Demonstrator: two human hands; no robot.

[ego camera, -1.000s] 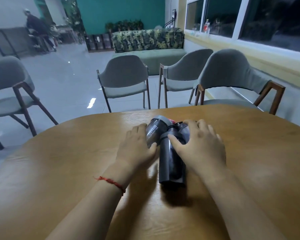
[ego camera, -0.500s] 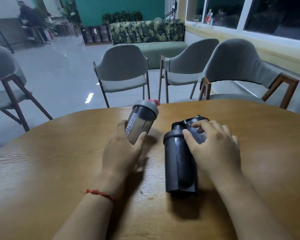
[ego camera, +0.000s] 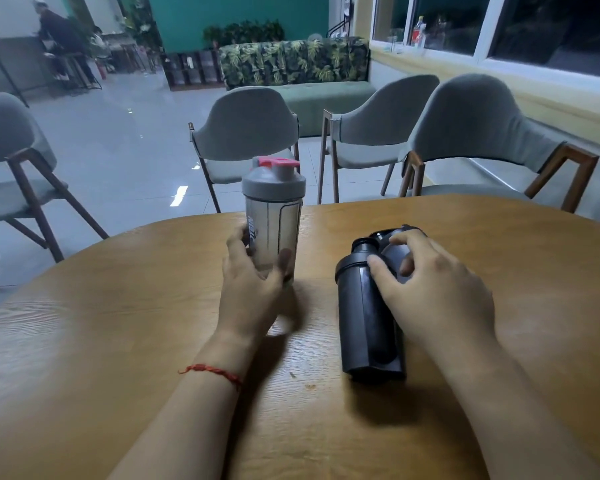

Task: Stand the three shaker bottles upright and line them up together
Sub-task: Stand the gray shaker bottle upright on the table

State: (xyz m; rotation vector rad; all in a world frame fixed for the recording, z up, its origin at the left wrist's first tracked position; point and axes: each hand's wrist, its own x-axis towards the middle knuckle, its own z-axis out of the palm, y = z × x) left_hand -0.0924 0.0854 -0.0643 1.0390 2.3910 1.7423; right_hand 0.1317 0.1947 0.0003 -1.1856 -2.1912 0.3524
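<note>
A clear shaker bottle (ego camera: 274, 216) with a grey lid and a pink cap stands upright on the wooden table (ego camera: 118, 341). My left hand (ego camera: 253, 289) is wrapped around its lower part. To the right a black shaker bottle (ego camera: 364, 317) lies on its side, lid pointing away from me. Beside it lies a second dark bottle (ego camera: 392, 247), mostly hidden under my right hand (ego camera: 433, 296). That hand rests on top of it with the fingers spread over its lid end.
Three grey chairs (ego camera: 250, 133) with wooden legs stand past the table's far edge, and another chair (ego camera: 7, 161) at the far left. A green sofa (ego camera: 302, 74) and a window sill lie beyond. A person stands far off at the back left.
My left hand pulled the clear bottle away from the two dark ones, moved it left and tipped it from tilted to upright on the table. My right hand stayed on the dark bottles.
</note>
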